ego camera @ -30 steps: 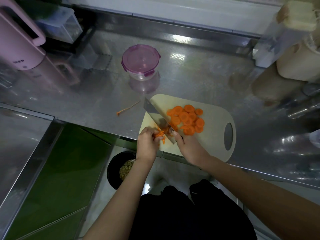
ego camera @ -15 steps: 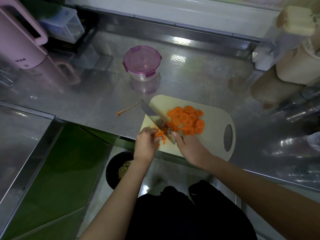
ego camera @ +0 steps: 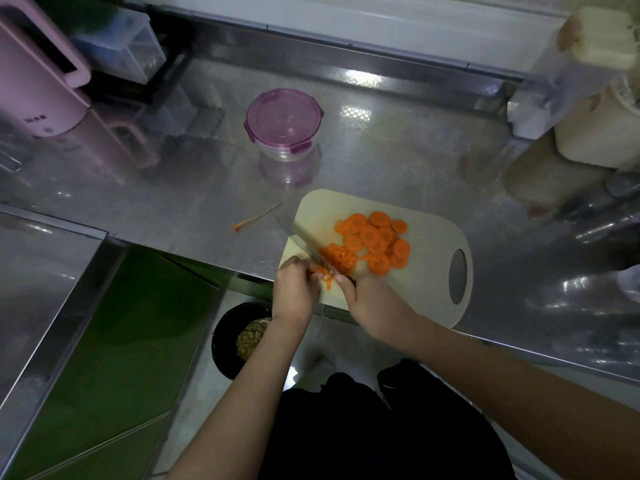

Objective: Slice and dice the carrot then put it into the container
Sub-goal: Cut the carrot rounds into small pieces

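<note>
Carrot pieces [ego camera: 321, 270] pinched by left hand [ego camera: 294, 289], right hand [ego camera: 369, 301] gripping knife [ego camera: 303, 242] — diced heap [ego camera: 338, 258] just beyond.

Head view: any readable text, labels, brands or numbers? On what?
Pink appliance: small white print near its base, too blurred to read.
Lidded container: no text visible.
Cutting board: no text visible.
Nothing else in view carries readable text.
</note>
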`<state>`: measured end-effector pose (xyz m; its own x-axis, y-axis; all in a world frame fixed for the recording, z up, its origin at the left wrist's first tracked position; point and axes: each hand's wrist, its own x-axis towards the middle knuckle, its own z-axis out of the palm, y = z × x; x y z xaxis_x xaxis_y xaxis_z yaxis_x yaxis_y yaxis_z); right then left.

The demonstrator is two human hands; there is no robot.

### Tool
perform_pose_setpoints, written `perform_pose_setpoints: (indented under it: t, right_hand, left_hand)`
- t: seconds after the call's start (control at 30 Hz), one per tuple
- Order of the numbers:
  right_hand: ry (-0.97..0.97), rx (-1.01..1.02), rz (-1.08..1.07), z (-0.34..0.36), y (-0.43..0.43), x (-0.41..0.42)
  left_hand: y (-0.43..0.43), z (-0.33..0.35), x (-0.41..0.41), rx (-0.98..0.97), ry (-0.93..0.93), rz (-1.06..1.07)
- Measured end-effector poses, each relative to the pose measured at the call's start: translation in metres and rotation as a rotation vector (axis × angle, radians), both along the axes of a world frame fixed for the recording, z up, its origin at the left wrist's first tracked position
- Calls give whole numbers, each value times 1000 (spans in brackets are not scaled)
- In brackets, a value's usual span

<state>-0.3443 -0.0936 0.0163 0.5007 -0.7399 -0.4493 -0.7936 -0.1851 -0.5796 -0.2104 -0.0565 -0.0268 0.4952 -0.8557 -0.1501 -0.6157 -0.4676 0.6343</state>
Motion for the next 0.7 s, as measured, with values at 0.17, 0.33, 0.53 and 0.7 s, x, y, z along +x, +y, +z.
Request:
perform_pose_setpoints:
  t: [0.17,0.33,0.53,0.7]
  right_hand:
    - [11,-30,12,-10,3,4]
    - [-29,-51,-16,-13,-2,13]
    - [-81,12,-40,-7,-16,8]
    - [-113,10,-71,-2,-18,5]
  left_hand:
    - [1,2,0,15,-4,-6]
    - [1,3,0,13,-15,-24]
    - [3,1,3,-43,111,2]
    - [2,3,4,-61,130,-28]
